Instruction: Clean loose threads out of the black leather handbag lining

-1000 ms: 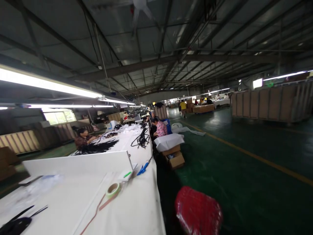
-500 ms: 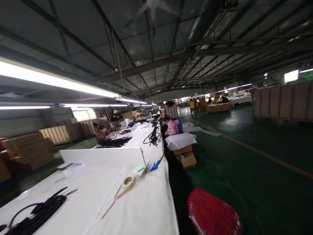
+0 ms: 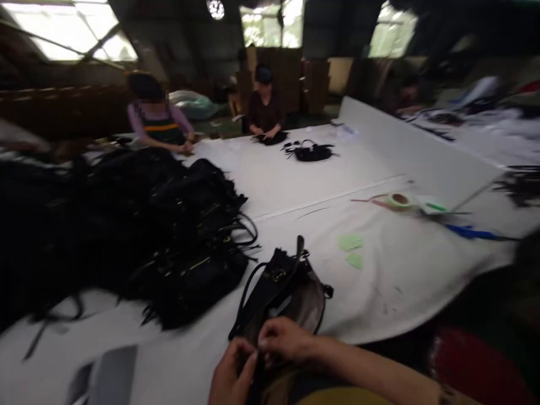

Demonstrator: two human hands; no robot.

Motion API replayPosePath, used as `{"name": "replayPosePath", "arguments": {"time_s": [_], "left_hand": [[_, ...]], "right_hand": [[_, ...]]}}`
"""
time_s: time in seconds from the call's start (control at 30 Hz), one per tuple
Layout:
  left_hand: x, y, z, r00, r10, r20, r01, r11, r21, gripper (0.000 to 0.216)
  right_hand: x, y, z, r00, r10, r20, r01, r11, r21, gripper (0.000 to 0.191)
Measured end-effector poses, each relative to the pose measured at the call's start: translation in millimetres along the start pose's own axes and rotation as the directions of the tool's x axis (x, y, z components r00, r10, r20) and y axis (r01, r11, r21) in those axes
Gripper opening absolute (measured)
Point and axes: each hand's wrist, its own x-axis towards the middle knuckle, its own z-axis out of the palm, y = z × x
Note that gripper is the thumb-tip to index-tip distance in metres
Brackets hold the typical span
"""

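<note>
Since half a second ago the view has swung left and down: two hands now show at six o'clock, and the tape roll [image 3: 399, 208] has slid from seven to three. On the left hand [image 3: 234, 374] and right hand [image 3: 287, 340], thumb and forefinger pinch together; what they grip I cannot tell. Both are at the near edge of one open black bag [image 3: 264, 287], also at six, with pale lining and a whitish patch inside. One grey object [image 3: 113, 371] is near eight, one red bundle [image 3: 472, 365] at four. Two green scraps [image 3: 350, 242] lie near four; a bag pile [image 3: 185, 242], too tangled to count, fills nine. Farther off, one black bundle [image 3: 314, 153] sits past one; three co-workers [image 3: 265, 109] sit at ten, twelve and two.
</note>
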Motion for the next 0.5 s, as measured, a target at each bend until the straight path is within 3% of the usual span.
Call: {"name": "replayPosePath", "arguments": {"time_s": [0.03, 0.17, 0.5], "left_hand": [[-7.5, -5.5, -4.6, 0.999, -0.013, 0.04, 0.015, 0.999, -0.038, 0.015], [-14.8, -8.5, -3.6, 1.0, -0.011, 0.005, 0.011, 0.992, -0.123, 0.009], [-11.5, 2.6, 4.1, 1.0, 0.003, 0.0, -0.003, 0.986, -0.166, 0.005]], "right_hand": [[2.4, 3.6, -1.4, 0.999, 0.04, 0.007, -0.04, 0.998, 0.038, 0.049], [-4.5, 1.8, -12.2, 0.998, 0.059, 0.024, -0.062, 0.988, 0.139, 0.047], [-11.7, -6.0, -14.3, 0.994, 0.079, 0.076, -0.092, 0.978, 0.187, 0.043]]}}
